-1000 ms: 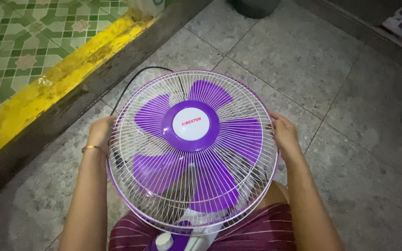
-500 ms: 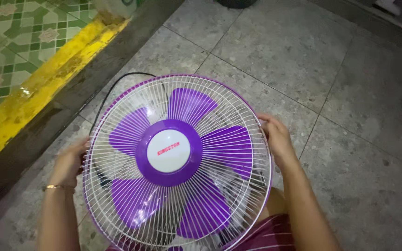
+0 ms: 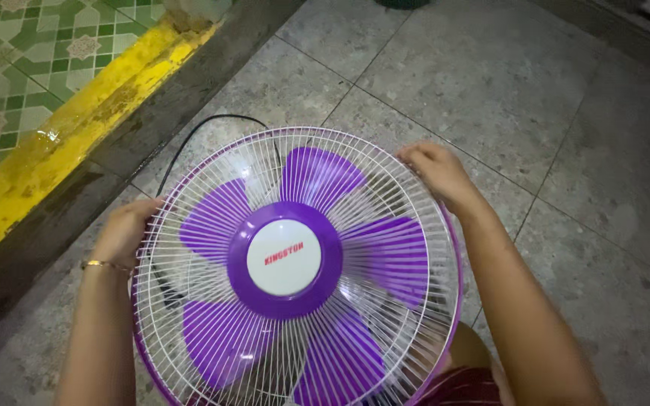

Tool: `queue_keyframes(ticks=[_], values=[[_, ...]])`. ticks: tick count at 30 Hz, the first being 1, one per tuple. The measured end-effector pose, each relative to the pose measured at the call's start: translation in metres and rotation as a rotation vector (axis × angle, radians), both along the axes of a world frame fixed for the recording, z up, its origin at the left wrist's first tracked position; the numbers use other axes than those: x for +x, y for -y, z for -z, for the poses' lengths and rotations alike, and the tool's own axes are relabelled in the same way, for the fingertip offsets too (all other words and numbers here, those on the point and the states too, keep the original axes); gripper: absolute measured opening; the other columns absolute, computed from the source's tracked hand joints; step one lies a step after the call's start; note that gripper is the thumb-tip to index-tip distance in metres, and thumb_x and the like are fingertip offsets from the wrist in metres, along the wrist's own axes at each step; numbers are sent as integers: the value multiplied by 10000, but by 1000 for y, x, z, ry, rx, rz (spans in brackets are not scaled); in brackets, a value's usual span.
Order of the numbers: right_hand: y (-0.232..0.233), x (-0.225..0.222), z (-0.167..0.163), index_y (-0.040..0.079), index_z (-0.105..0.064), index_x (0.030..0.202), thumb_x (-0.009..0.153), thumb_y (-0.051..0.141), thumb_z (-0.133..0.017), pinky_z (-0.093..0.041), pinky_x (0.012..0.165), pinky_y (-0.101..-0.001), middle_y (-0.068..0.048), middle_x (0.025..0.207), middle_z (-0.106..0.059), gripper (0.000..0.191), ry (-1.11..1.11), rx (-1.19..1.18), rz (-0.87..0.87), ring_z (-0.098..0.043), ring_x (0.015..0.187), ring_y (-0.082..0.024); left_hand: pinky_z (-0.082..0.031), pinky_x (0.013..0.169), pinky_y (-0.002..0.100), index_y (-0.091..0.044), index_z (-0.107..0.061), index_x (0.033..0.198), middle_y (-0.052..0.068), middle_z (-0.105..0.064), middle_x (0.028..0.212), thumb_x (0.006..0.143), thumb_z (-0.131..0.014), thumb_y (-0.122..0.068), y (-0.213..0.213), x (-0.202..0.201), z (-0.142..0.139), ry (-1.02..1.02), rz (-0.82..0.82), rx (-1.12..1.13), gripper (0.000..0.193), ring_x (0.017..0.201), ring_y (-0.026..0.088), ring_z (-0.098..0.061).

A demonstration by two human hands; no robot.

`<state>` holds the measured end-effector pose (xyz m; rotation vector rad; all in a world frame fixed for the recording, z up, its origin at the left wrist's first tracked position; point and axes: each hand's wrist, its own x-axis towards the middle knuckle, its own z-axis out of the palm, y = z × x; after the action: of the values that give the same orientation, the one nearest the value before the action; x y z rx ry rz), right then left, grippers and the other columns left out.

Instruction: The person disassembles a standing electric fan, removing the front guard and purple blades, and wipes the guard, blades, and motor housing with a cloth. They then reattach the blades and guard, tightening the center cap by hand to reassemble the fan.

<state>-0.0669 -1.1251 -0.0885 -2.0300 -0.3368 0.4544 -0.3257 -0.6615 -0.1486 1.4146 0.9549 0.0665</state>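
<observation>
A home: grey floor tiles [image 3: 490,98], patterned green tiling [image 3: 31,68].

The floor [image 3: 551,150] is made of big grey stone tiles with thin lines between them. On the left runs a dark, wet-looking step [image 3: 167,105], and next to it a long yellow stripe [image 3: 77,135] that looks worn and dirty. Past the stripe are small green and white patterned tiles [image 3: 16,68]. The light is soft.

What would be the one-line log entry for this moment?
left hand: grips fan grille rim, left side | right hand: grips rim, upper right | purple blades: behind grille | black cord: on tiled floor
</observation>
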Motion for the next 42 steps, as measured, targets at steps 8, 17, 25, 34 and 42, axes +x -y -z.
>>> queue_keyframes(ticks=[8,17,25,34,42], values=[[-19,-12,-21,69,-727,1291,979,256,-603,-577,706,-272,-73,1073,-788,384,-364,244,76,-706,800,-115,-527,621,285,-40,-729,1040,46,-717,867,968,-644,-167,4,-7,-8,119,-52,-84,169,700,131,-644],[-14,-15,-18,74,-747,1262,982,255,-670,-582,744,-284,-77,1128,-760,342,-187,251,30,-692,866,-123,-490,646,234,-47,-740,1167,-6,-725,944,985,-661,-180,-1,-24,-4,110,21,7,239,750,74,-621],[5,2,17,104,-720,1312,1053,289,-592,-545,803,-296,-44,1176,-744,343,-163,157,-1,-651,902,-151,-389,575,274,-45,-792,1164,-3,-715,895,996,-735,-217,29,-86,7,34,-183,320,247,698,111,-514],[21,4,36,27,-694,1314,1124,189,-563,-558,899,-270,-50,1201,-721,282,-154,386,65,-692,1029,-130,-623,623,334,-56,-728,1233,7,-756,974,950,-669,-211,95,-159,5,89,-279,56,328,785,111,-687],[32,-11,43,-23,-674,1329,1114,82,-533,-574,890,-299,-81,1201,-710,278,-18,437,2,-693,1038,-167,-626,606,357,-193,-457,1548,74,-634,925,949,-674,-104,146,-190,2,104,-83,-212,643,764,182,-658]])
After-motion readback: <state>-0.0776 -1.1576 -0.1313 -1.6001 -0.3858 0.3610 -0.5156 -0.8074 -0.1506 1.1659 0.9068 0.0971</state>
